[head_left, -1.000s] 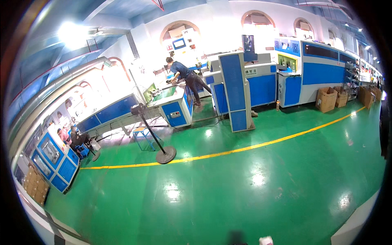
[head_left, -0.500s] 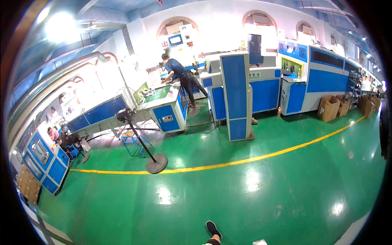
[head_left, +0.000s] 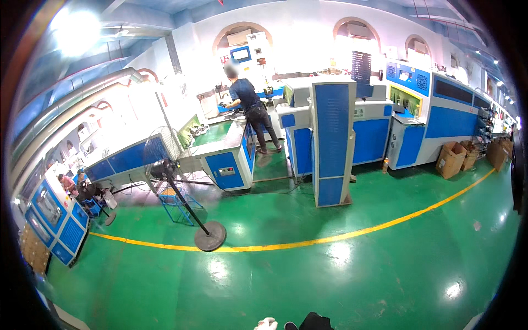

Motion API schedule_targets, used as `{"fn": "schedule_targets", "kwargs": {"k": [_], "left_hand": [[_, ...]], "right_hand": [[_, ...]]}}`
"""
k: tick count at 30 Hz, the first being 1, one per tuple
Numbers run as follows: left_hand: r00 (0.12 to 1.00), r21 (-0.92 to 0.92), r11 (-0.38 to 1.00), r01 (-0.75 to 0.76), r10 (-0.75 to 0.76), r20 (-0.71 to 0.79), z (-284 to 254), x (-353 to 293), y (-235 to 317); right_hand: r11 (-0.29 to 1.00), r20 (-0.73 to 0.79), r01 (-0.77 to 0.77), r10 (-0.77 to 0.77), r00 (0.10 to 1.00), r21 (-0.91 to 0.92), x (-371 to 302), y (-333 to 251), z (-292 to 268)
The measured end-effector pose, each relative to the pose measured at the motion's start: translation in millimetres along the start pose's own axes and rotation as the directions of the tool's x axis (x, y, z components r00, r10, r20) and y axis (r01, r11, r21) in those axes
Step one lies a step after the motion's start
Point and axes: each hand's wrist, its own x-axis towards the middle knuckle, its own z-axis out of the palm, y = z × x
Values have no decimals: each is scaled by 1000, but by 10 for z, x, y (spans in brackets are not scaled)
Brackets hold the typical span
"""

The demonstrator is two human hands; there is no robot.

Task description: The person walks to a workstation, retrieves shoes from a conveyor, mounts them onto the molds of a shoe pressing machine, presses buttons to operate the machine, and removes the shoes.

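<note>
Pale shape [head_left: 266, 324]: enters at the lower edge near the middle, largely cut off; whether it is a hand or a cloth cannot be told.
Hands: not clearly shown — whether they are apart, together or clamped on something cannot be told.
Shoe [head_left: 290, 326]: dark with a light rim, just right of the pale shape.
Dark clothing [head_left: 316, 322]: beside the shoe, cut off by the lower edge.
Floor [head_left: 269, 286]: glossy green, with bright reflections.
Yellow line [head_left: 330, 238]: curves across the floor from left to right.
Standing fan [head_left: 188, 206]: tilted in this view, its round base touching the yellow line.
Stool [head_left: 169, 193]: blue-framed, behind the fan's pole.
Bench [head_left: 224, 171]: blue and white with a green top, right of the stool.
Co-worker [head_left: 245, 96]: in a dark blue shirt, standing behind the bench — arms forward.
Cabinet [head_left: 332, 121]: tall, blue and white, near the centre.
Bottle [head_left: 385, 165]: on the floor, right of the cabinet.
Cardboard box [head_left: 451, 160]: open-topped, farther right.
</note>
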Motion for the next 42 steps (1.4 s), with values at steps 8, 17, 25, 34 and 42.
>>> {"fn": "schedule_targets", "kwargs": {"k": [8, 17, 25, 34, 42], "left_hand": [[972, -251, 953, 171, -204, -115, 368, -287, -583], [883, -476, 803, 360, -457, -103, 1777, -1057, -686], [819, -607, 732, 309, -529, -222, 1997, -1376, -572], [590, -723, 479, 498, -798, -123, 2302, -3290, -1002], [122, -945, 127, 301, -988, -94, 4438, -5302, -1278]], "right_hand": [[423, 79, 440, -644, 761, -792, 2176, -1005, -90], [548, 354, 507, -367, 860, -665, 1524, -3966, -215], [282, 546, 665, -398, 737, -692, 712, -3717, 684], [146, 594, 758, -534, 601, -636, -931, -1510, 1718], [-349, 825, 750, -169, 539, -561, -1545, -1050, 2748]]}}
